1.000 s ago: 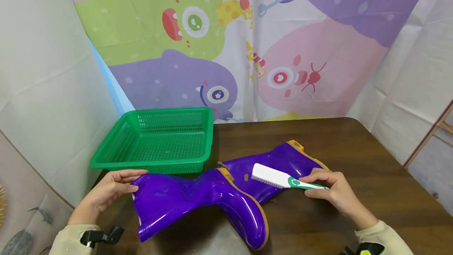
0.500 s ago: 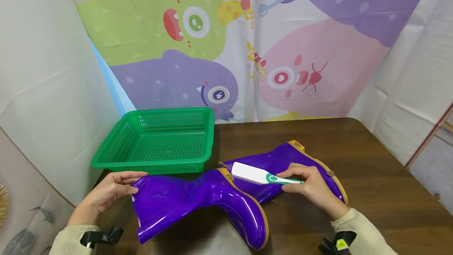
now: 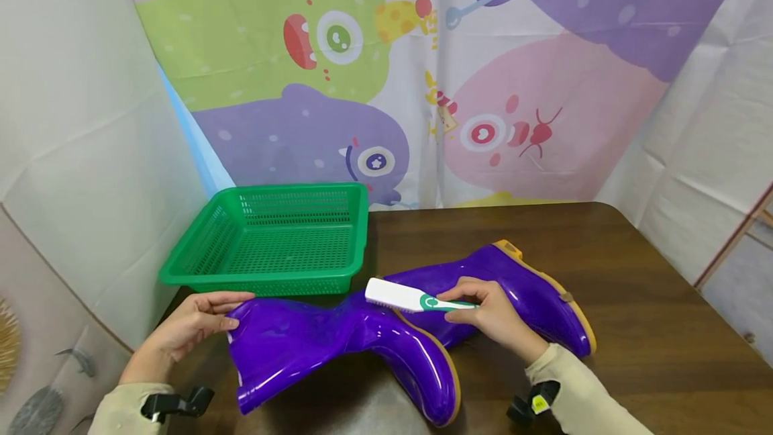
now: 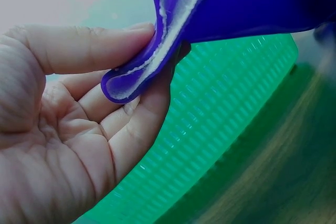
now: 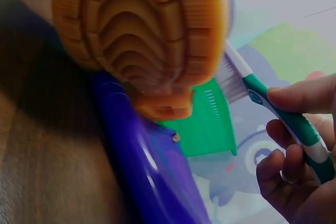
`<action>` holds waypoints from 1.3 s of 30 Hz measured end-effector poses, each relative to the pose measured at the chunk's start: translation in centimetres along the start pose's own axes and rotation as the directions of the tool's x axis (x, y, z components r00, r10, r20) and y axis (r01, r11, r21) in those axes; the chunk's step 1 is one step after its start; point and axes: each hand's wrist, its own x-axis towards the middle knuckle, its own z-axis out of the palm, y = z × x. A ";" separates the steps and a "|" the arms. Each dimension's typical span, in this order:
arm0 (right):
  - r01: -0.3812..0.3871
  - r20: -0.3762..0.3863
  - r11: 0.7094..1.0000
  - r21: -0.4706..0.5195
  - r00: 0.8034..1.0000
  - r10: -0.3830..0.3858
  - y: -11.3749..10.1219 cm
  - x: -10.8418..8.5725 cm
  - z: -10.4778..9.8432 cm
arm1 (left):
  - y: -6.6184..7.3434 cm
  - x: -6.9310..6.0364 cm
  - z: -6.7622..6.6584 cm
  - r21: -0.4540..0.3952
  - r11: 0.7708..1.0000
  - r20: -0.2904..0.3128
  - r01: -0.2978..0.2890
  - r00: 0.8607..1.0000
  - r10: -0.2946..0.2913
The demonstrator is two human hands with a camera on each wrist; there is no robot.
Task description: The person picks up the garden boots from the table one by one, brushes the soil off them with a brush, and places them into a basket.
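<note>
My left hand (image 3: 188, 327) pinches the top opening of the nearer purple boot (image 3: 290, 337); in the left wrist view thumb and fingers of the left hand (image 4: 89, 114) press the pale-lined rim (image 4: 123, 85) together. This boot lies with its toe to the right. My right hand (image 3: 489, 311) grips the green and white handle of a brush (image 3: 395, 295), whose white head is over the boot's ankle, bristles down. Whether they touch is unclear. In the right wrist view the brush (image 5: 254, 87) stands beside an orange sole (image 5: 136, 30). The second purple boot (image 3: 534, 294) lies behind.
A green basket (image 3: 262, 282) stands at the back left of the brown wooden table (image 3: 646, 314), close behind the nearer boot's shaft. Behind the table hangs a cartoon-patterned curtain (image 3: 338, 126), with pale cloth at both sides.
My right hand has moved left with the brush, from over the farther boot to the ankle of the nearer one. The left hand keeps its hold on the boot's rim.
</note>
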 end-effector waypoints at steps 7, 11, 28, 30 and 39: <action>-0.074 -0.020 0.997 -0.007 0.997 0.074 0.7 0.0 0.5 | 0.0 -0.1 0.1 0.001 1.000 -0.017 0.017 1.000 -0.017; -0.137 -0.036 0.990 -0.019 0.990 0.136 1.0 -0.4 -0.1 | -0.1 -0.2 0.1 -0.002 1.000 -0.021 0.024 0.999 -0.024; -0.254 -0.056 0.967 -0.019 0.966 0.253 0.7 -2.1 -2.8 | -0.1 -0.2 0.3 0.021 0.999 -0.031 0.039 0.999 -0.038; -0.258 -0.061 0.966 -0.036 0.965 0.255 0.7 -2.3 -3.2 | -0.1 -0.2 0.3 0.014 0.999 -0.034 0.039 0.999 -0.038; -0.183 -0.099 0.982 -0.049 0.979 0.178 0.0 -1.7 -4.1 | 0.0 -0.3 0.2 0.007 1.000 -0.039 0.026 0.999 -0.025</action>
